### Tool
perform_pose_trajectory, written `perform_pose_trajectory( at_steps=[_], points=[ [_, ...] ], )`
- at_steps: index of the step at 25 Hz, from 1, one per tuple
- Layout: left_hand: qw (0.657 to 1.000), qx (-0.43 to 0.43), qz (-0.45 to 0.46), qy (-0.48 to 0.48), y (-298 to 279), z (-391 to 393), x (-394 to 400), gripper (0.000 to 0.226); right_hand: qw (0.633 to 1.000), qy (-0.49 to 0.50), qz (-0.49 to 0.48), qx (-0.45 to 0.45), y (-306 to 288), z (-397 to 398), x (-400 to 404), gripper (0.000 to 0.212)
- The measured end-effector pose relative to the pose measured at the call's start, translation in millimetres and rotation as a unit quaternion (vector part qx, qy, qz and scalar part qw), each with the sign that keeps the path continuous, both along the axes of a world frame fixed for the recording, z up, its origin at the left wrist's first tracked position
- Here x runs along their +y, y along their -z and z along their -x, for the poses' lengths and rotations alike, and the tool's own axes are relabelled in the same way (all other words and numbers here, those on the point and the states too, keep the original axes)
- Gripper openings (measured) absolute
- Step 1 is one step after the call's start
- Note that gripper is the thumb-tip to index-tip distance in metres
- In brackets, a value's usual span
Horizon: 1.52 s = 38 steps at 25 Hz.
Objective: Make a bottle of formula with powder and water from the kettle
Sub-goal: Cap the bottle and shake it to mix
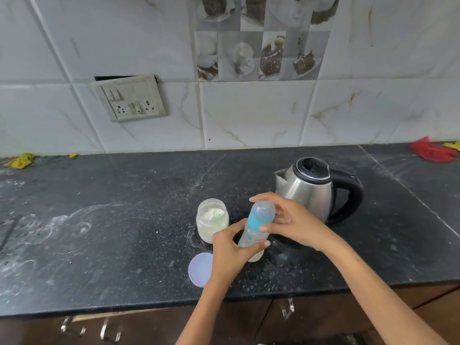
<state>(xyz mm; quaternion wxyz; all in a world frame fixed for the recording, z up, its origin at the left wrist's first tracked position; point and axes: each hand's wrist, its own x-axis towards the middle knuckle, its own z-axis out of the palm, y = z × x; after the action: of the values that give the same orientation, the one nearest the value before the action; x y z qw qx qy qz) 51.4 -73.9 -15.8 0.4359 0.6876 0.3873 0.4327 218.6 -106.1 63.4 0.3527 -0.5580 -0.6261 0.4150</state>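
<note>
A baby bottle (254,232) with a blue collar and a clear domed cap stands on the black counter (124,220), tilted slightly to the right. My left hand (230,252) wraps around the bottle's lower body. My right hand (291,220) grips its blue collar and cap from the right. An open jar of white formula powder (212,220) stands just left of the bottle. The jar's pale lid (200,269) lies flat in front of it. A steel kettle (316,189) with a black lid and handle sits behind my right hand, its spout pointing left.
A switch and socket plate (130,100) hangs on the tiled wall at the back left. A yellow rag (21,160) lies at the far left of the counter and a red cloth (431,151) at the far right. Cabinet doors with metal handles (107,329) run below the counter edge.
</note>
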Motion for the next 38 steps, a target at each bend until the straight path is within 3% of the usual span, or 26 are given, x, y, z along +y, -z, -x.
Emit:
perform_pose_trajectory(
  at_steps=[2,4,5,8,10,13,22,25,28,30,32,35,38],
  points=[
    [1.0,-0.002,-0.013,-0.006,-7,-2,-4,0.042,0.988,0.064,-0.04,-0.135,-12,9,-1,0.043],
    [1.0,-0.003,-0.019,-0.018,-11,-4,-7,0.037,0.929,0.155,-0.103,-0.321,-16,20,-2,0.046],
    [1.0,-0.003,-0.018,-0.019,-12,-4,-7,0.036,0.918,0.161,-0.114,-0.345,-17,22,-1,0.048],
    [1.0,0.0,-0.023,0.01,-15,-1,-7,0.039,0.978,0.033,-0.05,-0.202,-27,4,0,0.039],
    [1.0,0.005,-0.028,0.011,-17,1,-8,0.041,0.99,-0.02,-0.025,-0.134,-36,-10,-1,0.042],
    [1.0,-0.005,-0.021,-0.01,-22,1,-12,0.046,0.997,-0.006,-0.051,-0.064,-46,-16,-1,0.048],
    [0.999,-0.009,-0.032,-0.041,-26,-1,-14,0.048,0.984,-0.035,-0.06,-0.167,-44,-7,-2,0.042],
    [0.998,-0.009,-0.038,-0.055,-25,-2,-16,0.047,0.964,0.016,-0.077,-0.254,-39,7,0,0.035],
    [0.997,-0.019,-0.033,-0.066,-23,-3,-17,0.046,0.92,0.087,-0.032,-0.38,-32,15,-1,0.065],
    [0.997,-0.012,-0.037,-0.061,-24,-3,-16,0.046,0.955,0.037,0.029,-0.291,-34,5,-3,0.074],
    [0.998,-0.007,-0.04,-0.057,-25,-3,-15,0.047,0.985,-0.028,0.03,-0.166,-38,-4,-7,0.068],
    [0.998,-0.001,-0.038,-0.046,-23,-5,-16,0.05,0.989,-0.003,-0.03,-0.141,-33,-8,-9,0.05],
    [0.999,-0.011,-0.028,-0.024,-25,-4,-13,0.05,0.995,-0.024,-0.034,-0.095,-36,-10,-7,0.048]
  ],
)
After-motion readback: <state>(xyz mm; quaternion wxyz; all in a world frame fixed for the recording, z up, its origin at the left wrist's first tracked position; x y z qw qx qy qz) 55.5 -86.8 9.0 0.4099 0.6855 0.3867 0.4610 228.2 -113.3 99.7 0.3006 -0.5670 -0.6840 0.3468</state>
